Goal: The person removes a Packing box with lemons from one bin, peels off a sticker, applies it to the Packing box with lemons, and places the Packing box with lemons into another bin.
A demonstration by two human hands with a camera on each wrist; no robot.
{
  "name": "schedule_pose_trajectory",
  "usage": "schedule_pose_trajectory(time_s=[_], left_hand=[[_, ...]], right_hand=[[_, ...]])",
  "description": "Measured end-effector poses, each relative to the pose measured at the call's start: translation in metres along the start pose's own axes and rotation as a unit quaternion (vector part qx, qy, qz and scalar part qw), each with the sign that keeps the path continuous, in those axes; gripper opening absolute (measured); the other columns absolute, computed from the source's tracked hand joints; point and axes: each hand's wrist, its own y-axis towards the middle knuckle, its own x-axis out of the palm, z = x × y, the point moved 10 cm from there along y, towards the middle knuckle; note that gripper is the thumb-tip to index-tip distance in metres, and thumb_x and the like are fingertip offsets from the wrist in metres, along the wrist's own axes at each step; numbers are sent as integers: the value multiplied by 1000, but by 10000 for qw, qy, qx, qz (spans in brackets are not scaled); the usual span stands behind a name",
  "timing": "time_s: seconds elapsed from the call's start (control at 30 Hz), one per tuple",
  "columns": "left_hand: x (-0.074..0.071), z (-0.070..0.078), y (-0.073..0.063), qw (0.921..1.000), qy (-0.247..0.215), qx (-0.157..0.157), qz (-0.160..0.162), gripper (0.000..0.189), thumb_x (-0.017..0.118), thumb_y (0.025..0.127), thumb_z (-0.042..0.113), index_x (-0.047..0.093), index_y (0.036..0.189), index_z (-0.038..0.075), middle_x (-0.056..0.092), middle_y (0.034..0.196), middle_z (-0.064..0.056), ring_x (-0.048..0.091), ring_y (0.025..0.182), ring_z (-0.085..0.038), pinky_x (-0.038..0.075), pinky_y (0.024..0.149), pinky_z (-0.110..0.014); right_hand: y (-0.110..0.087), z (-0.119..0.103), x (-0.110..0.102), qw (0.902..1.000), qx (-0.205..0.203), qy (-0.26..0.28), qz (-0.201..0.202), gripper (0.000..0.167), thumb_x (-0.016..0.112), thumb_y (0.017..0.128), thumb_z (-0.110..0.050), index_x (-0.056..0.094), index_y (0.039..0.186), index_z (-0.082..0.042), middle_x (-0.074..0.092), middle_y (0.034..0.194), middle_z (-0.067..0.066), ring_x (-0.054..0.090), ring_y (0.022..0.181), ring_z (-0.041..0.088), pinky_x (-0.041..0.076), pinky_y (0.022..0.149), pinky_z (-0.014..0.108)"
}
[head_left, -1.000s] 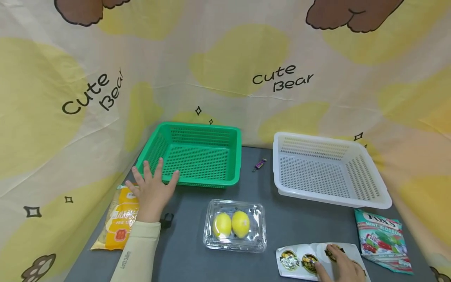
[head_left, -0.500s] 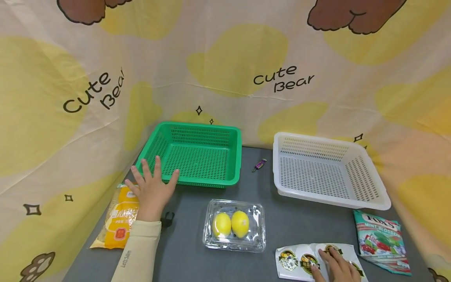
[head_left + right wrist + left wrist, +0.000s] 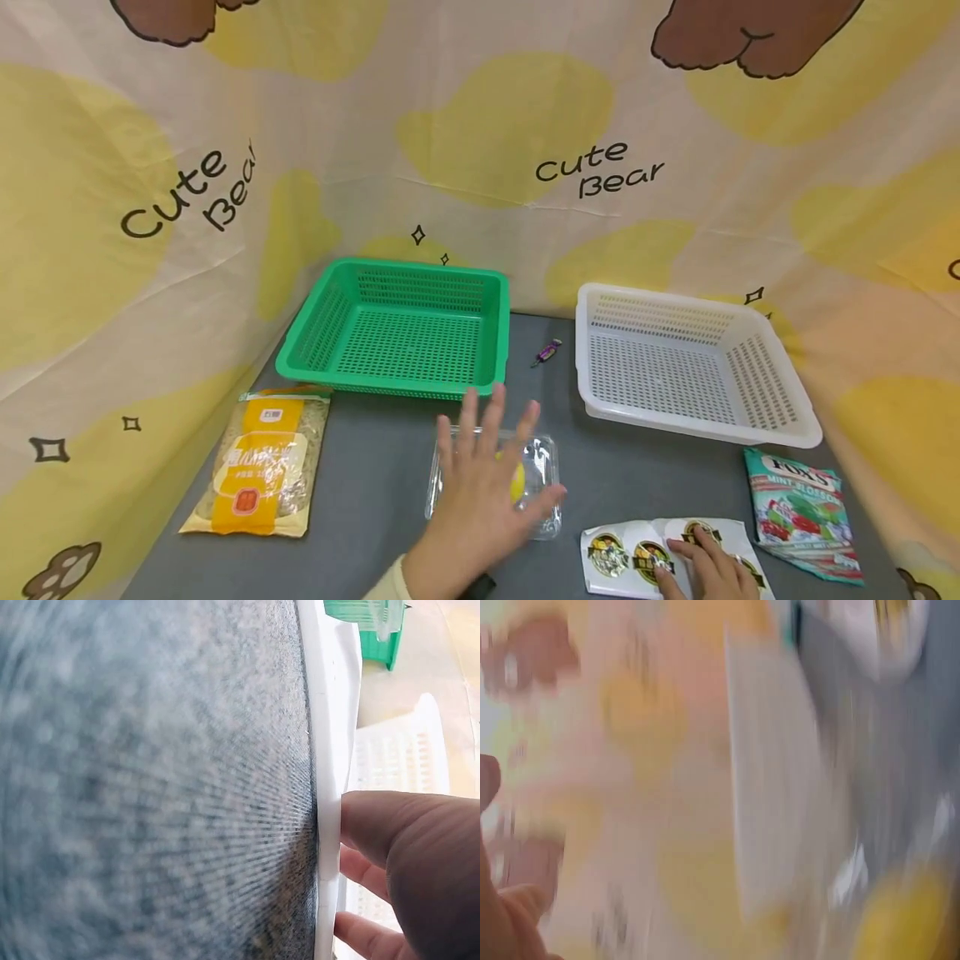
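My left hand hovers over a clear plastic box, fingers spread and holding nothing. Lemons lie inside the box; a strip of one lemon shows past the hand, and a blurred yellow lemon fills a corner of the left wrist view. At the front right, my right hand rests its fingertips on a white sheet with round black-and-gold stickers. Up close in the right wrist view, the thumb and fingertips touch the white sheet's face.
A green basket stands at the back left, a white basket at the back right. Between them lies a purple wrapped candy. An orange-labelled bag of grain lies at left, a teal candy bag at right.
My left hand has moved right and toward me, from the green basket's front corner to above the lemon box, uncovering the grain bag. The right hand stays at the sticker sheet.
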Motion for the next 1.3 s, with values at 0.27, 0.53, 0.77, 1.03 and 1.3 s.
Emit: schedule_pose_trajectory(time_s=[0.27,0.53,0.77,1.03,1.3], left_hand=[[89,113,-61,9615,1278,2388,-465,95,43,96,83,12,172,35,-1,178,-8,9,162,-31,-17,123,-54],[142,106,-87,9525,1754,2488,81,77,36,102,78,31,168,38,37,169,2,37,152,-23,28,120,-49],[165,86,-89,9460,1908,2343,-1177,73,29,103,78,31,167,43,37,169,4,36,153,-21,48,106,-41],[177,77,-94,9358,1845,2307,-1923,72,22,105,76,22,169,44,27,172,0,23,157,-25,44,108,-43],[183,74,-96,9323,1617,2232,-2341,73,18,105,75,15,170,43,16,176,-1,13,160,-26,42,112,-46]], right_hand=[[-5,-9,-9,9991,-262,256,230,49,87,87,-43,76,121,-9,50,151,33,37,132,60,25,106,75],[-6,-13,-12,9983,-320,208,448,39,91,82,-34,78,111,-12,53,147,33,40,129,60,27,106,72],[-10,-12,-15,9952,-401,227,862,32,94,77,-28,78,101,-14,56,143,32,41,126,60,27,106,70],[-10,-11,-15,9942,-506,387,866,28,94,78,-25,78,99,-16,56,142,32,40,126,57,27,104,71],[-11,-10,-17,9942,-398,491,868,24,92,80,-24,79,98,-17,56,143,32,40,128,57,28,105,70]])
